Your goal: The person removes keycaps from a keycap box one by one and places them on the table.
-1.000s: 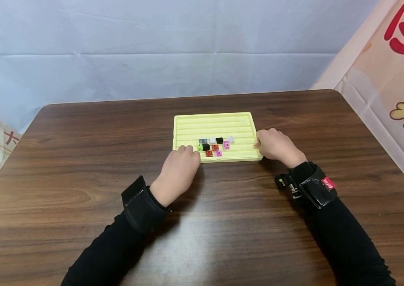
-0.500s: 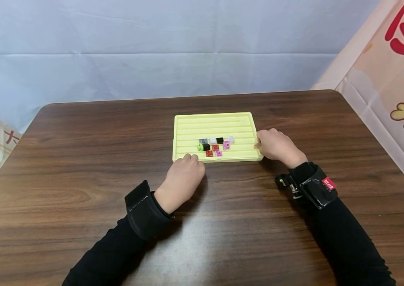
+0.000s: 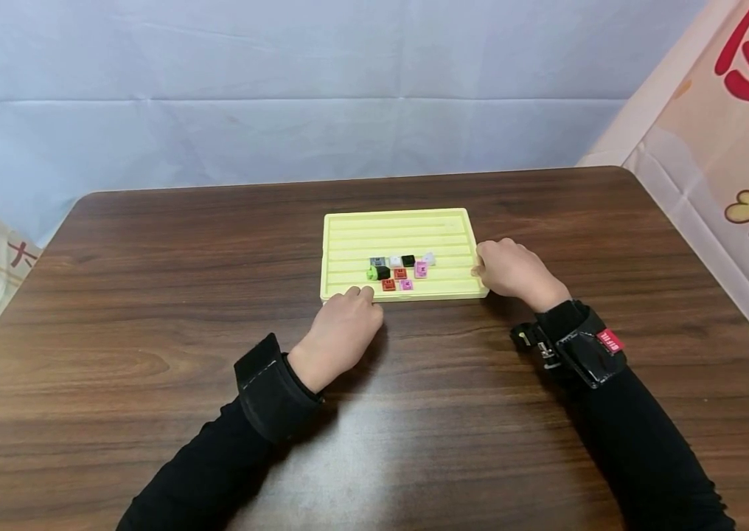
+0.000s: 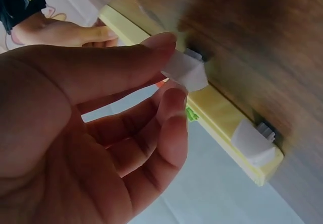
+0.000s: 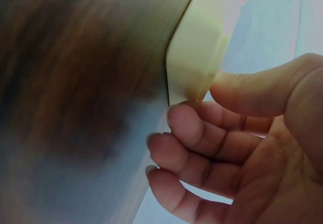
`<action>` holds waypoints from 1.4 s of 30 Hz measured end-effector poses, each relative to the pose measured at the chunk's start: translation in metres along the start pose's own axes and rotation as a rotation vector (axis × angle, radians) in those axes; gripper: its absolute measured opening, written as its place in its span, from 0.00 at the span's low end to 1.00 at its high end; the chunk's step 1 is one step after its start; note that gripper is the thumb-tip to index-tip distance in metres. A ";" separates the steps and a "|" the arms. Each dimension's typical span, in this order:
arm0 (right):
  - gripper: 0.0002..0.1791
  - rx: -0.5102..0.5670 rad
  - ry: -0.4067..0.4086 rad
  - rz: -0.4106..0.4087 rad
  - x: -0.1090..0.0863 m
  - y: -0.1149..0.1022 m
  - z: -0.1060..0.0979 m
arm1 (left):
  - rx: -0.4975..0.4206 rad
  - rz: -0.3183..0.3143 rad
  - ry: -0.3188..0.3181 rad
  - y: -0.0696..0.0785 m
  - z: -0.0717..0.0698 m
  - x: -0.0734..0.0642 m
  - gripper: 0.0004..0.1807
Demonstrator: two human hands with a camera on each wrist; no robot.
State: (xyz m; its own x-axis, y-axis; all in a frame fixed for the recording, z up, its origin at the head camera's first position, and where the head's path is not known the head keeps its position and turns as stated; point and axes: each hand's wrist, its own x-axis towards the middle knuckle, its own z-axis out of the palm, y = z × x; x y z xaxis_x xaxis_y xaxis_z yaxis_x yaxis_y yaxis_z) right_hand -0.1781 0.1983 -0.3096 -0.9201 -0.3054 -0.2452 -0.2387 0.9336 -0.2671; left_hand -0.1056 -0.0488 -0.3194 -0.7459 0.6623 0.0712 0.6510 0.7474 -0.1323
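A pale yellow ridged tray (image 3: 394,230) lies on the table, bearing several small coloured blocks near its front. My right hand (image 3: 515,273) grips the tray's right edge; in the right wrist view the thumb (image 5: 252,94) is at the upper edge, with curled fingertips at the side wall. My left hand (image 3: 346,328) is at the front edge, left of middle. In the left wrist view its thumb and a finger pinch a small white tab (image 4: 187,73) at the tray's side wall (image 4: 214,108). A similar white tab (image 4: 252,146) sits near the wall's end.
The blocks include a black block (image 3: 408,260), a pink block (image 3: 421,270), a red block (image 3: 388,285) and a bright green piece (image 3: 371,273). Brown wood-grain table (image 3: 182,295) surrounds the tray. A pale cloth (image 3: 348,88) hangs behind, a printed one (image 3: 699,155) at right.
My left hand has drawn back slightly toward me and to the right, showing more of the tray's front left corner. The right hand keeps its place on the right edge.
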 end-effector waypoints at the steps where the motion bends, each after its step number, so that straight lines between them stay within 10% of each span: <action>1: 0.06 0.001 0.001 0.002 0.000 0.000 0.000 | 0.002 0.002 0.002 -0.001 0.000 0.000 0.06; 42: 0.09 -0.006 0.007 0.005 0.000 0.000 0.000 | -0.231 0.044 -0.016 -0.039 0.004 0.000 0.08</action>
State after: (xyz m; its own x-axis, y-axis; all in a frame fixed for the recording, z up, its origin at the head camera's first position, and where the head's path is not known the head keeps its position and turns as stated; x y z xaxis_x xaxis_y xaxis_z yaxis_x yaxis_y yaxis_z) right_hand -0.1785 0.1979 -0.3091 -0.9235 -0.2997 -0.2396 -0.2363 0.9362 -0.2601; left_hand -0.1314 -0.0786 -0.3185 -0.7174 0.6946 0.0542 0.6962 0.7115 0.0954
